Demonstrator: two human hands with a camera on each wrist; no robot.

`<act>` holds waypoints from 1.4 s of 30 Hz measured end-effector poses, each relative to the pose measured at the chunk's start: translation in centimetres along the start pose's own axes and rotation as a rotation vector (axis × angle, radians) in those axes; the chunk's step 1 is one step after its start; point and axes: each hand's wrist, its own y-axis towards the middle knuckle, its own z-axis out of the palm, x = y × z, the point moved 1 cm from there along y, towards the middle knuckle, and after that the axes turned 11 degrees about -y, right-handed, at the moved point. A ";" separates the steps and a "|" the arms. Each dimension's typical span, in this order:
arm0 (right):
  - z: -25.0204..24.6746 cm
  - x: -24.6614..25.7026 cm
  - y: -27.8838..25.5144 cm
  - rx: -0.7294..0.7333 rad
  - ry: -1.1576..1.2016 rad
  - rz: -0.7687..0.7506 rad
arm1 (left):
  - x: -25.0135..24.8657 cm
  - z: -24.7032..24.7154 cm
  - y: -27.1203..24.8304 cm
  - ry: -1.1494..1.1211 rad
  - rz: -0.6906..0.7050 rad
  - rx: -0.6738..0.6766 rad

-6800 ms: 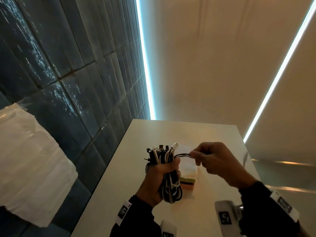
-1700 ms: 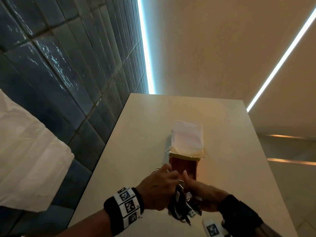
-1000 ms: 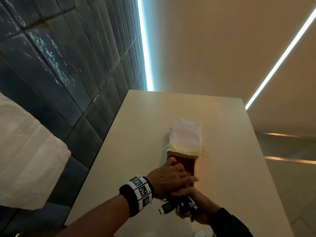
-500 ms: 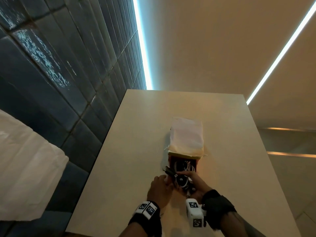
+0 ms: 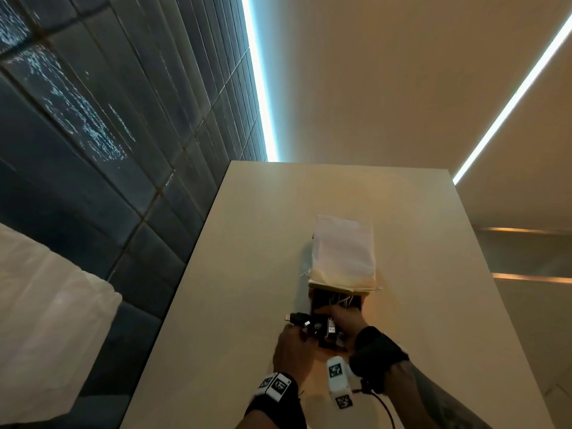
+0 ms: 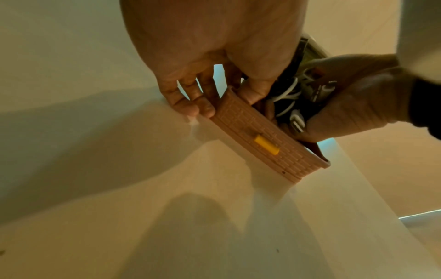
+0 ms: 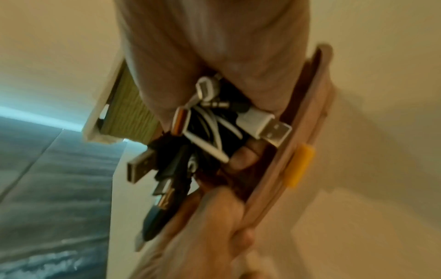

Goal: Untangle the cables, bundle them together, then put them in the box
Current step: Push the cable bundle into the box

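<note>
On the pale tabletop (image 5: pixel 241 274), nearest the camera, the left hand (image 5: pixel 292 351) holds the near end of the box (image 6: pixel 264 136): its grip closes on the ribbed pink wall, thumb inside the rim and fingers (image 6: pixel 190 100) outside, above the box's yellow latch (image 6: pixel 266 144). Just right of the box's near wall, the right hand (image 5: pixel 342 320) has its grip curled round the cable bundle (image 7: pixel 210 136), pressing it down into the box's open mouth. The black and white plugs stick up over the near rim, touching both hands. Beyond the box's opening, its raised lid carries a white cloth (image 5: pixel 342 252).
</note>
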 end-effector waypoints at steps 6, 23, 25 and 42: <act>-0.5 2.1 -2.8 -0.089 -0.518 -0.236 | -0.6 -0.4 -0.6 -0.096 0.125 -0.002; -5.0 -0.9 -6.9 -0.289 -0.915 -0.501 | 0.1 -4.1 -0.2 -0.233 0.180 -0.267; -4.8 -1.2 -6.1 -0.286 -0.957 -0.529 | -1.0 -4.8 0.8 -0.189 0.245 -0.245; -5.9 -3.3 -3.8 -0.531 -0.624 -0.701 | -3.9 -4.9 5.5 0.563 0.031 0.234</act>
